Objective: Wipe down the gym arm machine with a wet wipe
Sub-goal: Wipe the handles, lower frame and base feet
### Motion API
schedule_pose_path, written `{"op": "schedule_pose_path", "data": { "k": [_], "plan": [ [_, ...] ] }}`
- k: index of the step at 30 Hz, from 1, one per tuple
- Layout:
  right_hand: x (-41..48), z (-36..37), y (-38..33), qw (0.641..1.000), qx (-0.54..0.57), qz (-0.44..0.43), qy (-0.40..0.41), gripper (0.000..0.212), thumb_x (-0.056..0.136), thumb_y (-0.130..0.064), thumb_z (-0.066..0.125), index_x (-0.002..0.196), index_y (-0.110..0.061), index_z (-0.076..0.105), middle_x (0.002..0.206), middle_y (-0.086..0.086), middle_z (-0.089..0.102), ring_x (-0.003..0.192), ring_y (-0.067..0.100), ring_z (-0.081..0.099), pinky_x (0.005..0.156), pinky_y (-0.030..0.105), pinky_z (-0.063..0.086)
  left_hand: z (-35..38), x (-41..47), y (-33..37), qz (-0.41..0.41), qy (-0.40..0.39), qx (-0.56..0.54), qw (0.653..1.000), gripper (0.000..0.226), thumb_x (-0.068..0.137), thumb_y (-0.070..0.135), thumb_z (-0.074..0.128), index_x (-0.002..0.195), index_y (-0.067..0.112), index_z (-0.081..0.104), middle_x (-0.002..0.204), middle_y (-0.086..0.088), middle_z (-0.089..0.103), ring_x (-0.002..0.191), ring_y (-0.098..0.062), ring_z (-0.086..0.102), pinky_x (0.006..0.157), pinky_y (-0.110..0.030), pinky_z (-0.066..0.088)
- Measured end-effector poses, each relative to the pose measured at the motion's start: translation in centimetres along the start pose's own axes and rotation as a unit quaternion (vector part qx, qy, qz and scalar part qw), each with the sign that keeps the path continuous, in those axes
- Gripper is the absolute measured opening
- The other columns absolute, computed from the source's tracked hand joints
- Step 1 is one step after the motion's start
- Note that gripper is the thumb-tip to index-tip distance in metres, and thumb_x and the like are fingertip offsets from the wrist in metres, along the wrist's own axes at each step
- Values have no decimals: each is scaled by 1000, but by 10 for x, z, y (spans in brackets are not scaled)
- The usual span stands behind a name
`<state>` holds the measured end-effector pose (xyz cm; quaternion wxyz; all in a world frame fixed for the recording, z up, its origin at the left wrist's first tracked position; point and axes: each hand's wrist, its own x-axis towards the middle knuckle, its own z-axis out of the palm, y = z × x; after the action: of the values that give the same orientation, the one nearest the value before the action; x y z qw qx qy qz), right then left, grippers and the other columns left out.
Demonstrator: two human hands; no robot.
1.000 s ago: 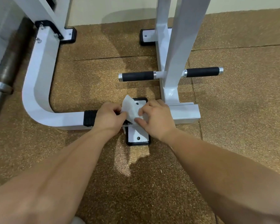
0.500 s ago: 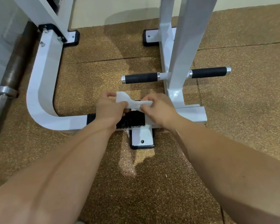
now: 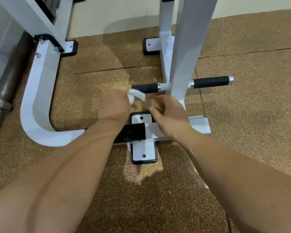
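Observation:
The white gym machine frame curves along the floor to a black ribbed sleeve and a white foot plate. A white upright rises at centre right, crossed by a bar with black foam grips. My left hand holds a crumpled white wet wipe above the floor, just in front of the left foam grip. My right hand hovers beside it over the base bar with loosely curled fingers that hold nothing.
Brown speckled rubber flooring spreads all around. A dark barbell bar with a metal collar lies at the left edge. Two more black-edged foot plates sit near the cream wall at the back.
Both hands rose from the foot plate with the wipe stretched between them. Now my right hand has let go, and the wipe is bunched in my left hand.

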<state>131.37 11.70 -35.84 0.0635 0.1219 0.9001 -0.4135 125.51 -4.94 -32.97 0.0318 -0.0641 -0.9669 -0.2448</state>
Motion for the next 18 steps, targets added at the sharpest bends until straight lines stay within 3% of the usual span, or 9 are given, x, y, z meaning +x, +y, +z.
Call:
{"op": "schedule_pose_path", "data": {
  "k": [3, 6, 7, 9, 10, 14, 18],
  "plan": [
    [-15, -3, 23, 985, -166, -55, 7, 46, 100, -51, 52, 136, -23, 60, 122, 2, 63, 114, 26, 55, 98, 39, 44, -4, 41, 3, -14, 39, 23, 999, 41, 103, 9, 43, 140, 17, 59, 138, -7, 62, 127, -26, 56, 109, -30, 37],
    [-31, -5, 42, 961, -262, -88, 12, 53, 101, -57, 38, 133, -21, 62, 125, 5, 62, 119, 30, 52, 104, 44, 40, 24, 47, 18, -11, -100, 146, 984, 53, 97, -1, 44, 148, 14, 42, 139, -12, 55, 123, -30, 56, 102, -41, 46],
    [-34, -5, 47, 955, -279, -97, 10, 57, 100, -58, 34, 133, -20, 62, 129, 6, 61, 122, 31, 51, 107, 46, 38, 38, 36, 18, 3, -140, 166, 976, 57, 98, 3, 42, 153, 13, 32, 149, -15, 46, 133, -31, 48, 107, -42, 43],
    [-40, -5, 56, 946, -305, -111, -18, 67, 100, -63, 29, 141, -19, 57, 142, 8, 56, 134, 34, 46, 116, 50, 33, 58, 13, 12, 59, -160, 198, 965, 65, 103, 18, 35, 160, 7, 7, 168, -15, 10, 155, -31, 11, 125, -44, 20],
    [-43, -4, 60, 942, -312, -116, -42, 71, 100, -66, 25, 147, -19, 52, 149, 9, 50, 141, 35, 39, 122, 52, 28, 64, 4, 8, 70, -159, 195, 965, 68, 103, 23, 34, 160, 6, 1, 169, -13, -1, 156, -30, -1, 127, -45, 12],
    [-48, 2, 71, 929, -336, -118, -96, 85, 98, -75, 8, 163, -23, 22, 171, 13, 14, 158, 34, 3, 127, 55, 2, 68, -6, 3, 110, -190, 215, 951, 73, 104, 47, 28, 161, 18, -7, 168, -10, -18, 155, -28, -16, 126, -46, -5],
    [-43, 8, 62, 932, -345, -45, -97, 86, 91, -82, -1, 161, -33, -13, 164, 15, -32, 150, 39, -34, 123, 58, -16, 64, 10, -6, 91, -197, 242, 946, 75, 99, 66, 13, 159, 29, -14, 166, -8, -26, 153, -28, -22, 125, -53, -3]
  ]
}}
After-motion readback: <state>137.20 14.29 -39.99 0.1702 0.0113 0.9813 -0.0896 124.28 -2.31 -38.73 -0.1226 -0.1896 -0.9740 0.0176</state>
